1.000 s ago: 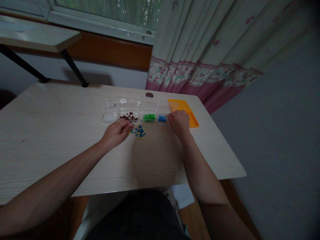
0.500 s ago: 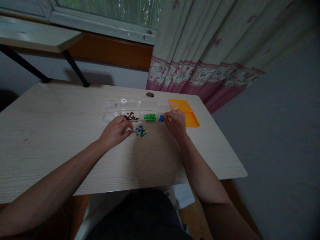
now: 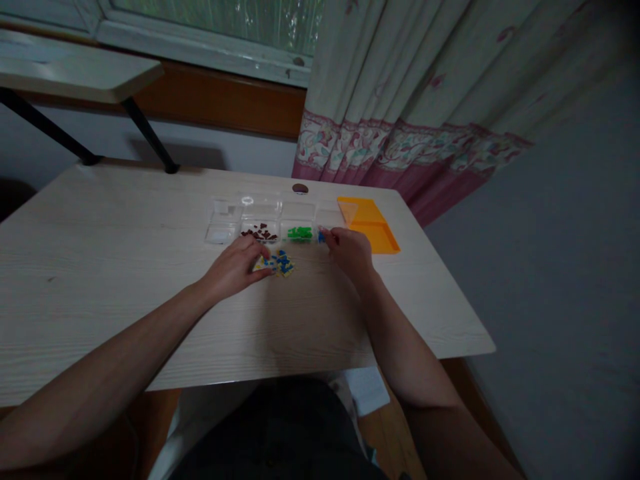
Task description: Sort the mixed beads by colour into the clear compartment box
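A small pile of blue and yellow pieces [image 3: 284, 265] lies on the table in front of a clear plastic compartment box [image 3: 281, 215]. My left hand [image 3: 234, 265] is at the pile's left side, thumb and forefinger apart around some loose pieces. Dark red pieces [image 3: 261, 233], bright green pieces [image 3: 300, 233] and blue pieces [image 3: 321, 237] fill separate compartments. Over the blue compartment is my right hand [image 3: 351, 253], its fingertips pinched together and partly covering the blue pieces. Whatever the pinch holds is too small to make out.
An orange two-section tray [image 3: 381, 238] stands to the right of the box. The box's transparent lids [image 3: 299, 211] are raised or folded back. At the back left a raised shelf [image 3: 75, 73] rests on black legs. A curtain [image 3: 370, 133] hangs behind the table [image 3: 320, 320].
My left hand has shifted slightly right over the pile, and its thumb and forefinger have spread. The right hand has lowered a little at the blue compartment.
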Motion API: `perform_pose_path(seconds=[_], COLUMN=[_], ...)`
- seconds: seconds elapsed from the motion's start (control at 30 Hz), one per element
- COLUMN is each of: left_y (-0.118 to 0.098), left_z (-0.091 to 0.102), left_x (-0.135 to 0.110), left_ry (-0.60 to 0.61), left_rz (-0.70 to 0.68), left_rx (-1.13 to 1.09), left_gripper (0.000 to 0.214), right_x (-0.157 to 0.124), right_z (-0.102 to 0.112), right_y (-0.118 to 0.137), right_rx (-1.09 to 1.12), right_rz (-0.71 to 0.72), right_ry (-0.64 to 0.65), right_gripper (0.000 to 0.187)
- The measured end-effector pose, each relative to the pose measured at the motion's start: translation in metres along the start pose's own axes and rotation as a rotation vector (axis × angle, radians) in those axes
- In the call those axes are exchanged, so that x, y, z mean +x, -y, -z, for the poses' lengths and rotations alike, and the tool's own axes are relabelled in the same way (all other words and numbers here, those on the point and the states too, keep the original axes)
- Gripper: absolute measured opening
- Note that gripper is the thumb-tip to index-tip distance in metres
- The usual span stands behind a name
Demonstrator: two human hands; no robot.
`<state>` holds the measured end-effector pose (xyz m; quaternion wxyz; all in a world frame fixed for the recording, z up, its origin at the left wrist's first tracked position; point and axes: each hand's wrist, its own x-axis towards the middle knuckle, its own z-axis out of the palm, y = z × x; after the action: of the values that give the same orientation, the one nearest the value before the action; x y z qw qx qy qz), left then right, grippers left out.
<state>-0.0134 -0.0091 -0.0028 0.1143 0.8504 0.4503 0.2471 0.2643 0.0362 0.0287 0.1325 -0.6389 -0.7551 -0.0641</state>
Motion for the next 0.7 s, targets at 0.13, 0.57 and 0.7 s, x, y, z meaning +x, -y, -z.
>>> perform_pose_path(seconds=[0.13, 0.57, 0.7], left_y=[0.0008, -0.0023, -0.0024], left_z=[-0.0023, -0.0014, -0.0010], left_x=[0.0002, 0.0004, 0.0007], left_ry=[0.013, 0.014, 0.020], left_rz=[-0.036, -0.061, -0.055], left_rx=[0.005, -0.027, -0.016], left_gripper=[0.031, 0.030, 0.030], right_x=[0.0002, 0.0017, 0.0011], right_z=[0.0001, -0.0026, -0.0029], right_y=[0.0004, -0.0014, -0.0025], right_rx=[-0.034, -0.049, -0.034], right_rz=[0.006, 0.040, 0.020], right_ry=[-0.011, -0.011, -0.056], right_gripper=[0.067, 0.066, 0.065])
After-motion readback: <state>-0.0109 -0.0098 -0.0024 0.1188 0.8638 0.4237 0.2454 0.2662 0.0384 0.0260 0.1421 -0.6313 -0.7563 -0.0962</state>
